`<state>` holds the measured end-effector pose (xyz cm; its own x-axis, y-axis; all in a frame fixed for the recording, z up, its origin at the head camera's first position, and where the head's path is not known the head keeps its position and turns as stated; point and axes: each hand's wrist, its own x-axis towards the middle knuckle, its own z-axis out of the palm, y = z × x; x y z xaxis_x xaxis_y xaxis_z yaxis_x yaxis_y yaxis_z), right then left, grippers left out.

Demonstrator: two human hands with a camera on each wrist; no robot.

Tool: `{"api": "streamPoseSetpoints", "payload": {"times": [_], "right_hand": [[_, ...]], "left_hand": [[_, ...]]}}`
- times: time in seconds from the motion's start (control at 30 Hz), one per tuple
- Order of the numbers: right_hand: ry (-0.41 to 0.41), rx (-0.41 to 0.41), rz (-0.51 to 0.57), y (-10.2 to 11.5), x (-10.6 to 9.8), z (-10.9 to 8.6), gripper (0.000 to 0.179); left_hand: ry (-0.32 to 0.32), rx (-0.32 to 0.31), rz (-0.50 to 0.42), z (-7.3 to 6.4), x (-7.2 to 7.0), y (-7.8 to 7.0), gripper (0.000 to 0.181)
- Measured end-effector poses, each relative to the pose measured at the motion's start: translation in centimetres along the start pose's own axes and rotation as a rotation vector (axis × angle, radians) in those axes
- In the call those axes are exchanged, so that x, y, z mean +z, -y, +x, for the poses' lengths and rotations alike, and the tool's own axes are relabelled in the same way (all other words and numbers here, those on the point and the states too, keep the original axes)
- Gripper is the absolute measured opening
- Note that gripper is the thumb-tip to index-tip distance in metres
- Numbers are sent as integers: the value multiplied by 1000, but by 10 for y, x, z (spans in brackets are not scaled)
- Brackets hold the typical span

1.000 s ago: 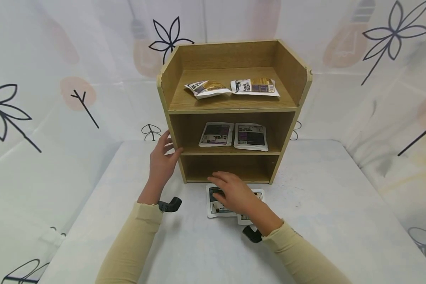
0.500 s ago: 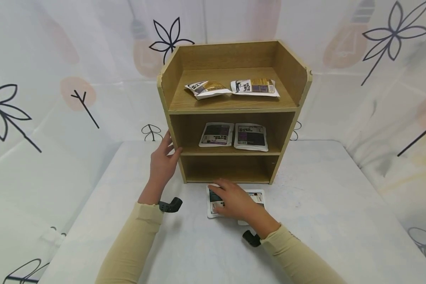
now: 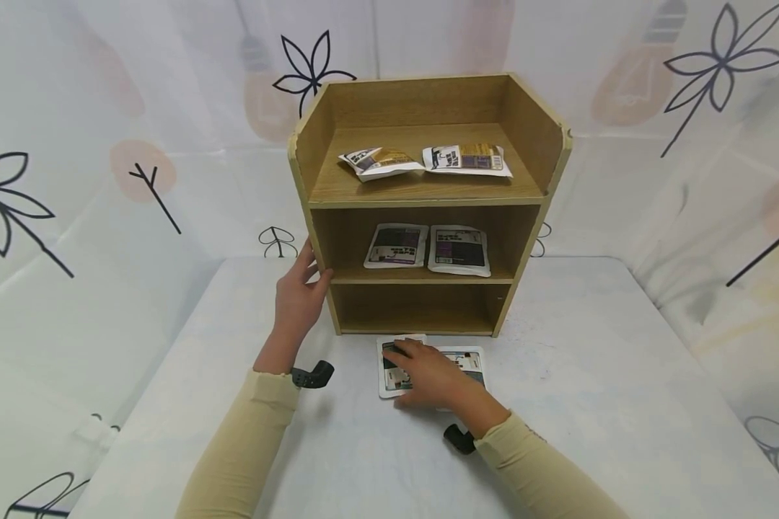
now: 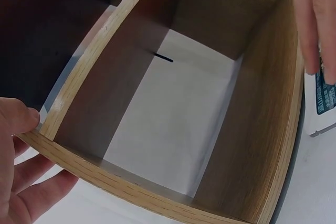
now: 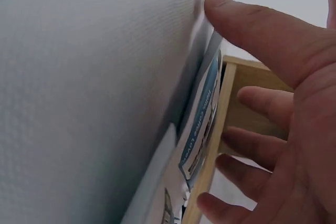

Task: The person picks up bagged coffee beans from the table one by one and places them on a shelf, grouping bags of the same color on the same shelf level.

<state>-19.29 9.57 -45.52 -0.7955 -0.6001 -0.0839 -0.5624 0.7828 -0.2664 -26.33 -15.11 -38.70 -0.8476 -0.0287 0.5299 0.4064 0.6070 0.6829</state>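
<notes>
A small wooden shelf unit (image 3: 422, 202) with three levels stands on the table. My left hand (image 3: 296, 299) grips its left side panel, thumb at the front edge and fingers round the outside; the left wrist view shows this hand (image 4: 31, 177) close to the panel edge. In front of the unit lie two flat white coffee packets, a left packet (image 3: 392, 378) and a right packet (image 3: 470, 360). Over the left one my right hand (image 3: 431, 371) is spread, its thumb down by the near edge. In the right wrist view, the fingers of this hand (image 5: 304, 119) are apart beside the packet (image 5: 199, 124).
The top shelf carries two puffy white-and-brown packets, a left one (image 3: 389, 162) and a right one (image 3: 465, 158). On the middle shelf two flat packets with dark labels, a left one (image 3: 396, 245) and a right one (image 3: 458, 250), lie side by side. A patterned cloth (image 3: 188, 94) hangs behind.
My right hand has lowered onto the left packet, its fingers drawing slightly nearer and the thumb coming down to its near edge. The left hand stays on the shelf unit.
</notes>
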Motion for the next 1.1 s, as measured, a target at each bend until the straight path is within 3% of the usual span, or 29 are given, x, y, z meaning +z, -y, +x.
{"api": "streamPoseSetpoints", "payload": {"times": [0.3,0.57,0.73,1.1], "right_hand": [[33,25,7,0,2,0,75],[22,-39,-25,0,-1,-1,64],[-71,-121,-79,-5,1,0,56],[-263,-213,-90,-5,2,-3,40]], "left_hand": [[-1,-12,1,-1,0,1,75],[8,-21,0,0,0,0,74],[3,-22,0,1,-1,-1,73],[6,-20,-8,0,-1,-1,73]]}}
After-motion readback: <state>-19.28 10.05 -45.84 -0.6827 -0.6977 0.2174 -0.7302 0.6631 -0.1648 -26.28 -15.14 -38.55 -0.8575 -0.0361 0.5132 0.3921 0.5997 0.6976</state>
